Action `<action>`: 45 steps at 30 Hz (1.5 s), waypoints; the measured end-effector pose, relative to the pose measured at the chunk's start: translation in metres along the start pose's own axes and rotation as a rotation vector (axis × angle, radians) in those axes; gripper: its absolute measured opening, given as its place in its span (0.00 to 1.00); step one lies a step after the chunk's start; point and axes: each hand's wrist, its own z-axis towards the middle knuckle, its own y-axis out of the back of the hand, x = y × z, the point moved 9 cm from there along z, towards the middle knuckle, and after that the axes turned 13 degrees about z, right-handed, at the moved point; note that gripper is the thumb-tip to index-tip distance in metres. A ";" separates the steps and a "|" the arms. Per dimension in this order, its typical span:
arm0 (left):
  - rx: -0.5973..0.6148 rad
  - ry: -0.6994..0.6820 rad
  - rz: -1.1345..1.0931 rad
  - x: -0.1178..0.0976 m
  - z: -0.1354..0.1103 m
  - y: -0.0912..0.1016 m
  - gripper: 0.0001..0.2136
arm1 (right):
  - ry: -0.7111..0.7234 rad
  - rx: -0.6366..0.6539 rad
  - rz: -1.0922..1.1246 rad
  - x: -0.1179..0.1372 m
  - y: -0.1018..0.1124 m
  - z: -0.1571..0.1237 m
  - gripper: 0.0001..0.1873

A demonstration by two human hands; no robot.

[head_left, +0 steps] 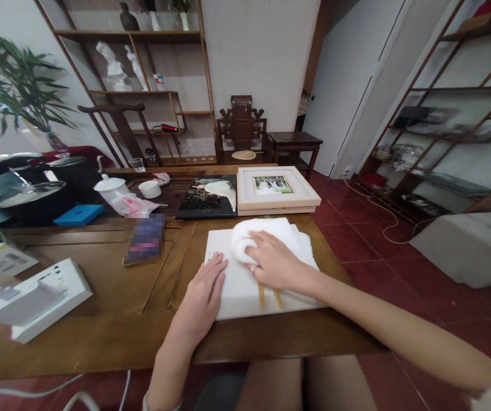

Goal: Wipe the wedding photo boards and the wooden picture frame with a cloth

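A white flat board (237,299) lies on the wooden table in front of me. My right hand (273,260) is closed on a bunched white towel (266,228), pressed against the board's surface. The towel spreads over the board's upper right part and hides it. Two yellow strips (270,298) show on the board just below that hand; whether they are printed or loose I cannot tell. My left hand (206,288) lies flat along the board's left edge, fingers stretched out and holding nothing.
Beyond the board lie a wooden picture frame (280,188) and a dark picture panel (209,197). To the left are a white power strip (52,291), a blue box (78,215), a lidded pan (31,200) and a white teapot (111,187). The table's right edge drops to red floor tiles (357,240).
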 end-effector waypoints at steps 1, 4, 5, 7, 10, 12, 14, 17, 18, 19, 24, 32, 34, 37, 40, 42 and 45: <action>0.015 0.006 -0.009 -0.002 -0.001 0.001 0.18 | -0.021 -0.016 -0.023 -0.004 0.001 0.010 0.15; 0.066 0.018 -0.055 -0.008 -0.004 0.005 0.21 | -0.044 -0.022 -0.065 -0.003 -0.002 0.030 0.16; 0.066 0.025 -0.079 -0.010 -0.005 0.008 0.22 | -0.024 -0.007 -0.075 0.002 -0.006 0.032 0.16; 0.024 0.039 -0.129 -0.011 -0.006 0.015 0.24 | 0.066 0.034 -0.095 0.020 -0.014 0.030 0.17; -0.047 0.045 -0.213 -0.009 -0.007 0.020 0.26 | 0.234 0.094 -0.094 0.052 -0.023 0.009 0.16; -0.060 0.028 -0.248 -0.008 -0.007 0.020 0.28 | 0.326 0.139 -0.069 0.071 -0.025 -0.013 0.14; -0.063 0.009 -0.251 -0.008 -0.007 0.019 0.30 | 0.411 0.196 -0.043 0.087 -0.025 -0.036 0.13; -0.041 -0.017 -0.214 -0.008 -0.007 0.017 0.30 | 0.471 0.251 0.001 0.098 -0.018 -0.063 0.13; -0.020 -0.014 -0.192 -0.007 -0.007 0.014 0.29 | 0.463 0.259 0.017 0.097 -0.013 -0.068 0.13; 0.006 -0.004 -0.167 -0.006 -0.007 0.011 0.28 | 0.441 0.269 0.035 0.093 -0.009 -0.070 0.12; 0.093 0.038 -0.034 0.002 -0.005 -0.006 0.23 | 0.163 0.302 0.097 0.043 0.022 -0.059 0.10; 0.028 -0.014 0.018 0.000 -0.001 -0.004 0.18 | 0.159 -0.148 -0.135 0.015 0.068 0.003 0.16; 0.020 -0.018 0.022 -0.001 -0.001 -0.003 0.18 | 0.260 -0.141 -0.192 0.027 0.049 0.021 0.17; 0.020 -0.015 0.035 0.000 -0.001 -0.003 0.17 | 0.302 0.037 -0.188 0.030 0.006 0.042 0.14; 0.021 -0.022 0.048 -0.001 -0.001 -0.002 0.17 | 0.240 0.108 -0.173 0.019 -0.012 0.048 0.12; 0.018 -0.035 0.051 -0.001 -0.001 -0.002 0.17 | 0.189 0.101 -0.178 0.007 -0.010 0.044 0.13; -0.003 -0.052 0.053 -0.001 -0.001 -0.002 0.17 | 0.084 0.094 -0.190 -0.016 0.001 0.029 0.15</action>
